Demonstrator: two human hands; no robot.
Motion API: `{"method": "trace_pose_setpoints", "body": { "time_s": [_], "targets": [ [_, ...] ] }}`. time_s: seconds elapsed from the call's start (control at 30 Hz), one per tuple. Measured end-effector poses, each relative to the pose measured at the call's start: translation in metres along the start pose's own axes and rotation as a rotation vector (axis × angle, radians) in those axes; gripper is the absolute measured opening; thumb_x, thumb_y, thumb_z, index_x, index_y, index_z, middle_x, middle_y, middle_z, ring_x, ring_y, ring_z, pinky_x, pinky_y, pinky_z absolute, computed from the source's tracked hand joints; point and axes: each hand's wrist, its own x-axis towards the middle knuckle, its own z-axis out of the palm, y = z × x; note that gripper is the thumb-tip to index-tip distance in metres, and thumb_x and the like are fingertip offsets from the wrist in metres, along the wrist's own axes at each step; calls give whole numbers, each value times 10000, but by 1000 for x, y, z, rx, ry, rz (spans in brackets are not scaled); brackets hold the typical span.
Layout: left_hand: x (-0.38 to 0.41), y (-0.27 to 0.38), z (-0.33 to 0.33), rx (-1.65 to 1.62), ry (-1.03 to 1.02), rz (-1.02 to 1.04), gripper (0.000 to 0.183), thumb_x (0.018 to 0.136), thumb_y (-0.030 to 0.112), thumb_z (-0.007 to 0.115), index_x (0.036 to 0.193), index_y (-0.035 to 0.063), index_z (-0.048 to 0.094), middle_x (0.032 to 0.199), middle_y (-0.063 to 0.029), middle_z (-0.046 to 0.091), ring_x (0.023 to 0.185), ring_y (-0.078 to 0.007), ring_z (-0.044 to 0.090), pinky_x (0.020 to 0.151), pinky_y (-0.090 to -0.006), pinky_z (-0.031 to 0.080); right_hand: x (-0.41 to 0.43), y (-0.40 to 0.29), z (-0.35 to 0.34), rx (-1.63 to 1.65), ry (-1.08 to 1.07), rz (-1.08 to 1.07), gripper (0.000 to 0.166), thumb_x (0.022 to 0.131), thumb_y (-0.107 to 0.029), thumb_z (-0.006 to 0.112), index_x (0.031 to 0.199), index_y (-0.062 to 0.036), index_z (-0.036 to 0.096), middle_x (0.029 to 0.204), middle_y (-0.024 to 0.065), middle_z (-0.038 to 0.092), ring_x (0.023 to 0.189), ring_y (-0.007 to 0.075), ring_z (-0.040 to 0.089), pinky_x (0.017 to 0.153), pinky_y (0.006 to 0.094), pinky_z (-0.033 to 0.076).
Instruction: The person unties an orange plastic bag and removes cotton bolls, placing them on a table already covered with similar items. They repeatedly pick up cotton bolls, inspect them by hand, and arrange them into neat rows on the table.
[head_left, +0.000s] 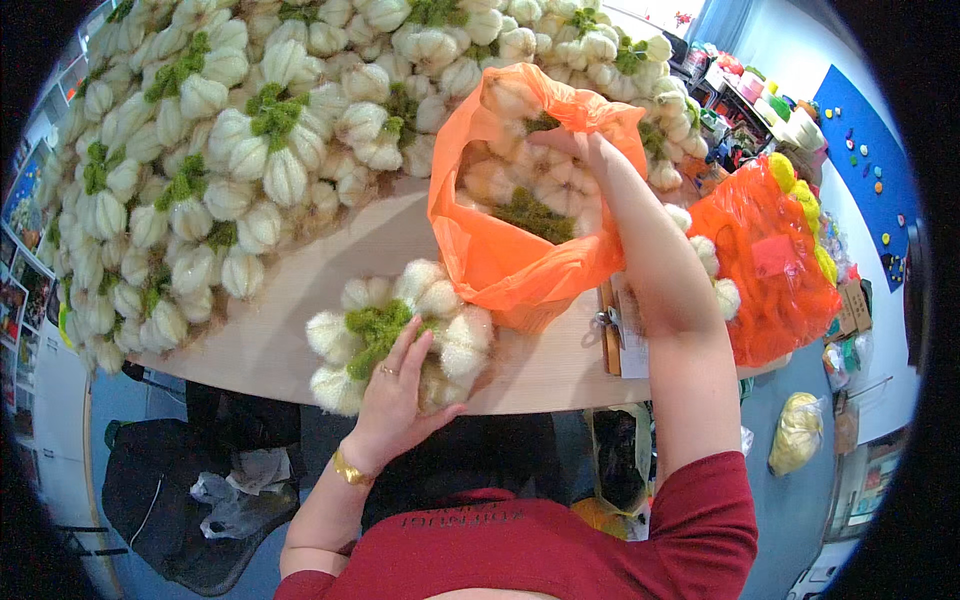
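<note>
A bunch of fuzzy white pod-like pieces with a green tufted middle (465, 345) lies near the table's front edge. My left hand (397, 394) holds its near side, fingers across the green part and thumb at the edge. Beside it stands an orange plastic bag (517, 277), its mouth wide and facing me. More white bunches (536, 214) show inside the bag. Into its upper part reaches my right hand (574, 142); its fingertips and grip are partly hidden. A large heap of similar bunches (281, 154) covers the table's far and left sides.
Right of the bag, a clipboard with paper (611, 337) lies on the wooden table (555, 379). An orange plastic-wrapped package (772, 262) sits at the right edge, with fuzzy white balls (726, 298) beside it. A black chair (165, 480) stands at the lower left.
</note>
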Motion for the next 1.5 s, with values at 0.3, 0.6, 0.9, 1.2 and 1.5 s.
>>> {"method": "trace_pose_setpoints", "body": {
  "time_s": [0.3, 0.6, 0.9, 1.2, 1.5],
  "targets": [
    [-41, 2, -7, 422, -36, -155, 810, 641, 279, 855, 1333, 60, 497, 1361, -175, 470, 1215, -370, 478, 1027, -474, 386, 11, 41, -37, -30, -387, 139, 657, 827, -524, 708, 1258, -39, 607, 1248, 148, 629, 1212, 263, 559, 1003, 350, 467],
    [-38, 7, 1, 406, 83, -67, 664, 668, 226, 827, 1236, 16, 553, 1233, -222, 494, 1139, -404, 492, 991, -496, 399, -79, 234, -59, 989, -372, 327, 266, 899, -232, 687, 1044, -10, 675, 909, 98, 722, 738, 147, 678, 627, 285, 553],
    [35, 66, 113, -651, -557, -92, 490, 926, 109, 585, 1388, 18, 449, 1423, -199, 464, 1348, -324, 415, 1115, -404, 329, -30, 198, 161, 11, -461, 284, 349, 840, -233, 698, 1108, -11, 668, 1014, 144, 709, 866, 223, 680, 742, 365, 555],
    [81, 46, 172, -780, -280, -199, 692, 977, 100, 476, 1556, 56, 99, 1565, -196, 247, 1451, -291, 252, 1183, -386, 185, -38, 160, 189, 75, -338, 218, 363, 834, -225, 690, 1114, 4, 658, 1043, 147, 696, 908, 246, 670, 778, 385, 546],
    [85, 53, 171, -969, -273, -290, 703, 1012, 222, 472, 1560, 75, 57, 1576, -186, 239, 1458, -274, 247, 1181, -387, 189, -41, 158, 206, 95, -319, 232, 376, 829, -216, 681, 1121, 19, 648, 1072, 150, 682, 950, 269, 661, 814, 406, 538]
  ]
}}
